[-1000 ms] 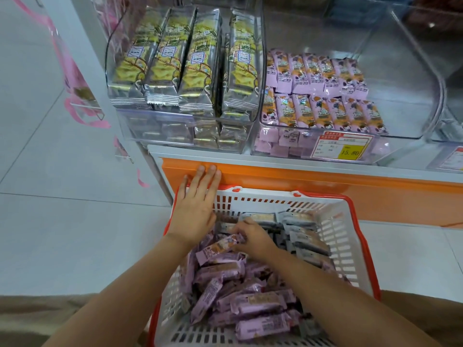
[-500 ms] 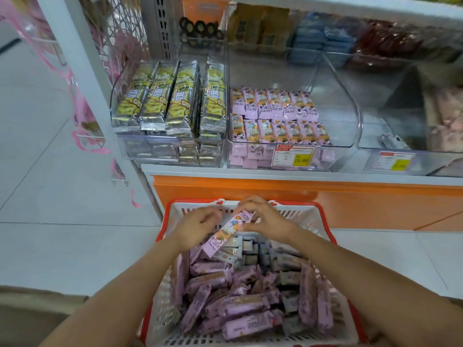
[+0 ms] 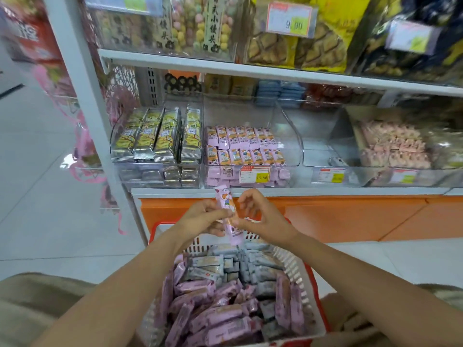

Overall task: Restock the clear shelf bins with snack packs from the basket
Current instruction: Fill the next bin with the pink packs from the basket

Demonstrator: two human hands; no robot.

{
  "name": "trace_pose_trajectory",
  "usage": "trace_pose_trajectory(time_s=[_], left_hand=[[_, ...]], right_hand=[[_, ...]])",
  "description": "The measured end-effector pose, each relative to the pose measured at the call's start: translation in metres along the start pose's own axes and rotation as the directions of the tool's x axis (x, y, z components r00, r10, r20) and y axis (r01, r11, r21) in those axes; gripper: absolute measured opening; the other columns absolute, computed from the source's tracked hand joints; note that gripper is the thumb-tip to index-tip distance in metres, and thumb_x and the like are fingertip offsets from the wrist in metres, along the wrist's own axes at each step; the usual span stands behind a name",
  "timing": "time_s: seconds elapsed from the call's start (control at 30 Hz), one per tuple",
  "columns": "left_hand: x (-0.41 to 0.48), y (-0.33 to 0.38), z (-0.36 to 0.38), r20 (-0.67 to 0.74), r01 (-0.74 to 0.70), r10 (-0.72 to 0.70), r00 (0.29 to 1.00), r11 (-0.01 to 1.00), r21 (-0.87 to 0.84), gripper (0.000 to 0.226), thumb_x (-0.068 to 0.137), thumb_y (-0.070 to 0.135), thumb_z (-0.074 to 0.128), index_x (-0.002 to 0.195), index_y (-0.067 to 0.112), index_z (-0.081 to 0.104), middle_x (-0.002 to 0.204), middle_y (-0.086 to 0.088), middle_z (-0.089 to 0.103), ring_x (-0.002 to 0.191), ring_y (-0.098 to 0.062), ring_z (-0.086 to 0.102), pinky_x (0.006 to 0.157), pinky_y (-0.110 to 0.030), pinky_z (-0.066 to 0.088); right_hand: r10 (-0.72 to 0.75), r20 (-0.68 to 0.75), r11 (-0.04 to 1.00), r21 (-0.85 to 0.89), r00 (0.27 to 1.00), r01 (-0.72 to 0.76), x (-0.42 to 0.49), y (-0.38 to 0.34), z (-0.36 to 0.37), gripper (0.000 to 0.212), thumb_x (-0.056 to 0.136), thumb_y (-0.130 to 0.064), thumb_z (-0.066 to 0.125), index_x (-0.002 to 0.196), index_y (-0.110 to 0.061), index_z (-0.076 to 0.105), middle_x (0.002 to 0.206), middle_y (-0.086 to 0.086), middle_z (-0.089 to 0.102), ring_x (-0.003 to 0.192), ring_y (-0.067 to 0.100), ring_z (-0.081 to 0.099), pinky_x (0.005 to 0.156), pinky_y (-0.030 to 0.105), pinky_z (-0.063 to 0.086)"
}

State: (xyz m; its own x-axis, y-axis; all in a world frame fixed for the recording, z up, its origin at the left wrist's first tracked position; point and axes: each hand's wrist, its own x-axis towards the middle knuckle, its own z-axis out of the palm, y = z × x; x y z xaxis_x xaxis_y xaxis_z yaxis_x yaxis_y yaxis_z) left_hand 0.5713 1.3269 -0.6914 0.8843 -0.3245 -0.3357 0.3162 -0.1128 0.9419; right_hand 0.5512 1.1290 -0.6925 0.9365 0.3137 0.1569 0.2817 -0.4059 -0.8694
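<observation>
**One purple pack held in both hands above the basket**

You have a purple snack pack (image 3: 226, 202) between your two hands, standing nearly upright, its top leaning a little to the left. Your left hand (image 3: 203, 217) grips it from the left at mid-height, fingers curled around the wrapper. Your right hand (image 3: 263, 221) holds it from the right lower down, thumb against the pack and the other fingers curled above it. The pack hangs over the far rim of the basket (image 3: 293, 264), in front of the orange base panel (image 3: 325, 216) and just below the shelf edge.

The basket sits near you, holding loose purple packs (image 3: 225, 314) on the near side and grey-blue packs (image 3: 250, 266) toward the far side.

Beyond the pack, on the lower shelf, the clear bin (image 3: 288, 136) holds matching purple packs in two neat rows on its left part, with a price label (image 3: 254, 174) on its front. Left of it stands a bin of yellow-and-silver packs (image 3: 155, 136); to the right, well apart, is a bin of pink packs (image 3: 390, 146).
</observation>
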Motion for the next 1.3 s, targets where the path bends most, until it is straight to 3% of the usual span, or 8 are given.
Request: trace_pose_trajectory(time_s=[0.2,0.3,0.37,0.43,0.53,0.63,1.03,1.3], left_hand=[[0.002,0.035,0.031,-0.074,-0.071,0.059,0.995,0.984,-0.165,0.028,0.087,0.017,0.074,0.089,0.005,0.049,0.081,-0.016,0.074,0.066,-0.027,0.072,0.062,-0.035,0.061],[0.014,0.042,0.038,-0.197,-0.269,0.289,0.937,0.955,0.125,0.024,0.091,0.026,0.070,0.092,0.006,0.058,0.090,-0.008,0.068,0.078,-0.024,0.069,0.075,-0.041,0.059],[0.021,0.041,0.033,-0.215,-0.445,0.636,0.742,0.706,0.551,0.015,0.092,0.026,0.064,0.101,0.014,0.064,0.097,0.002,0.063,0.091,-0.017,0.060,0.082,-0.033,0.048],[0.030,0.034,0.020,-0.076,-0.431,0.821,0.566,0.373,0.822,0.031,0.087,0.026,0.058,0.117,0.019,0.064,0.113,0.001,0.060,0.112,-0.020,0.051,0.098,-0.036,0.034],[0.041,0.019,0.004,0.074,-0.314,0.764,0.641,0.173,0.933,0.068,0.082,0.022,0.065,0.147,0.023,0.044,0.144,-0.005,0.048,0.140,-0.029,0.036,0.120,-0.044,0.007],[0.045,0.009,0.000,0.131,-0.281,0.741,0.658,0.080,0.957,0.087,0.079,0.019,0.066,0.156,0.024,0.025,0.154,-0.007,0.038,0.146,-0.031,0.026,0.122,-0.044,-0.005],[0.053,-0.003,-0.003,0.159,-0.307,0.780,0.606,0.044,0.951,0.089,0.077,0.016,0.068,0.156,0.019,0.027,0.155,-0.010,0.037,0.146,-0.032,0.027,0.122,-0.049,0.001],[0.052,-0.001,-0.001,0.152,-0.286,0.783,0.604,0.034,0.958,0.089,0.079,0.014,0.065,0.157,0.020,0.023,0.157,-0.009,0.033,0.148,-0.030,0.021,0.123,-0.049,0.000]], right_hand=[[0.002,-0.062,0.995,-0.097,0.998,-0.008,-0.008,-0.021,-0.021,0.034,0.080,-0.012,0.076,0.104,-0.023,0.055,0.093,0.002,0.058,0.073,0.010,0.052,0.065,0.027,0.047],[-0.016,-0.246,0.995,-0.097,0.969,-0.008,0.003,-0.031,-0.040,0.031,0.080,-0.004,0.072,0.102,-0.022,0.061,0.096,-0.002,0.063,0.076,0.007,0.055,0.070,0.021,0.048],[-0.015,-0.388,0.991,-0.129,0.921,-0.038,0.015,-0.034,-0.056,0.031,0.080,-0.003,0.072,0.102,-0.022,0.062,0.099,-0.001,0.066,0.077,0.008,0.056,0.069,0.020,0.049],[0.011,-0.510,0.976,-0.182,0.860,-0.120,0.031,-0.031,-0.076,0.027,0.082,-0.005,0.073,0.103,-0.020,0.066,0.102,0.000,0.067,0.079,0.009,0.058,0.070,0.021,0.050],[0.039,-0.607,0.900,-0.325,0.794,-0.292,0.052,-0.019,-0.098,0.024,0.081,-0.010,0.073,0.104,-0.016,0.072,0.104,0.005,0.070,0.080,0.015,0.058,0.076,0.030,0.050],[0.040,-0.649,0.822,-0.411,0.760,-0.394,0.068,-0.012,-0.099,0.019,0.082,-0.013,0.073,0.101,-0.016,0.074,0.103,0.008,0.068,0.083,0.017,0.058,0.075,0.024,0.040],[-0.065,-0.662,0.542,-0.651,0.746,-0.531,0.093,-0.007,-0.080,0.019,0.086,-0.030,0.074,0.097,-0.015,0.079,0.091,0.012,0.068,0.098,0.028,0.050,0.069,0.034,0.042],[-0.028,-0.622,0.528,-0.674,0.783,-0.517,0.089,-0.007,-0.088,0.017,0.091,-0.024,0.066,0.092,-0.013,0.080,0.096,0.014,0.064,0.099,0.031,0.049,0.070,0.036,0.044]])
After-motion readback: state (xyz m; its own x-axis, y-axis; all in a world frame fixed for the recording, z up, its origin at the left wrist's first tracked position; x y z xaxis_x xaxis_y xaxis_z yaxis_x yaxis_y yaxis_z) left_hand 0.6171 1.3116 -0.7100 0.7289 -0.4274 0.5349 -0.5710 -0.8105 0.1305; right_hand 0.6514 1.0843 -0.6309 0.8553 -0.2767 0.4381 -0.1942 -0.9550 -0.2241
